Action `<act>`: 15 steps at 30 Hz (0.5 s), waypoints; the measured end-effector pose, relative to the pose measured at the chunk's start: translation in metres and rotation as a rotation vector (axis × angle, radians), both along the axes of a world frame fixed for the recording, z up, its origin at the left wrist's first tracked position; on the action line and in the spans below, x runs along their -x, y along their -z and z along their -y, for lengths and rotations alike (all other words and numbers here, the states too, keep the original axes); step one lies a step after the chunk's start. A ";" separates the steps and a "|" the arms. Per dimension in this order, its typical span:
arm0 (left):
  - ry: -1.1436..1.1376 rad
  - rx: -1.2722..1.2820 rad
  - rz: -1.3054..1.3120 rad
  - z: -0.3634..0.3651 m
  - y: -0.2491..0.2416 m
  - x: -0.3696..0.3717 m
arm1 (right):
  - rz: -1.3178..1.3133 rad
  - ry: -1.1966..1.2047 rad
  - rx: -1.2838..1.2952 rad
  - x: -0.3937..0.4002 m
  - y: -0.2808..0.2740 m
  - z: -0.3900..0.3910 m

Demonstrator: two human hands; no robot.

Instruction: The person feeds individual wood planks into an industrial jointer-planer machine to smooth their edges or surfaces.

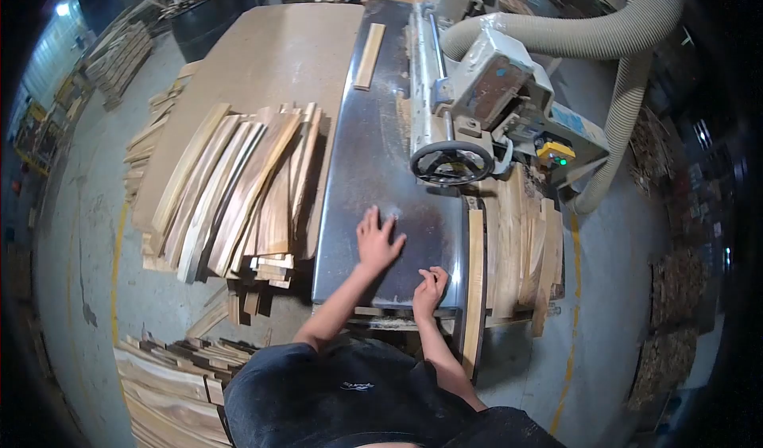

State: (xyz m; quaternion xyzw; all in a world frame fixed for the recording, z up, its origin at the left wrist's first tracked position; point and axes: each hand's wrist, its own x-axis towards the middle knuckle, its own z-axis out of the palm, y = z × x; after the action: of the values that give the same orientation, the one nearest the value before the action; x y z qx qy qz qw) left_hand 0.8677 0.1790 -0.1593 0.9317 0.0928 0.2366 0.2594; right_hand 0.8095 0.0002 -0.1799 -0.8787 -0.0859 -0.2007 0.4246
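Left hand (380, 240) spread over near half of metal machine table (362, 162); right hand (429, 293) half-curled, fingers parted, near right edge. Wooden strip (475, 261) lies just right, handwheel (452, 162) farther.

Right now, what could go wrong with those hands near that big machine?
The machine shows a lit green light, so it may have power; if the left hand or right hand strayed into it, that could hurt. The wood pile on the left is uneven, with ends jutting out in front, so pieces might slide off if bumped.
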 end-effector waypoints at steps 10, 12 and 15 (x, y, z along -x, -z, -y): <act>-0.097 -0.090 -0.250 -0.151 0.008 -0.262 | 0.026 0.111 0.044 -0.006 0.000 -0.006; -0.090 -0.123 -0.333 -0.168 -0.004 -0.309 | 0.035 0.144 0.087 -0.009 0.003 -0.006; 0.126 -0.352 -0.463 -0.189 -0.027 -0.367 | -0.106 0.142 0.136 -0.007 -0.005 -0.007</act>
State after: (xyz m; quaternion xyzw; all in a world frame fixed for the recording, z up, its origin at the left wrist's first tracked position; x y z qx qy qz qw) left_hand 1.2344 0.3681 -0.1327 0.9955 0.0490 0.0136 0.0800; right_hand 0.8162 0.0071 -0.1746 -0.9188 -0.0141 -0.1773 0.3525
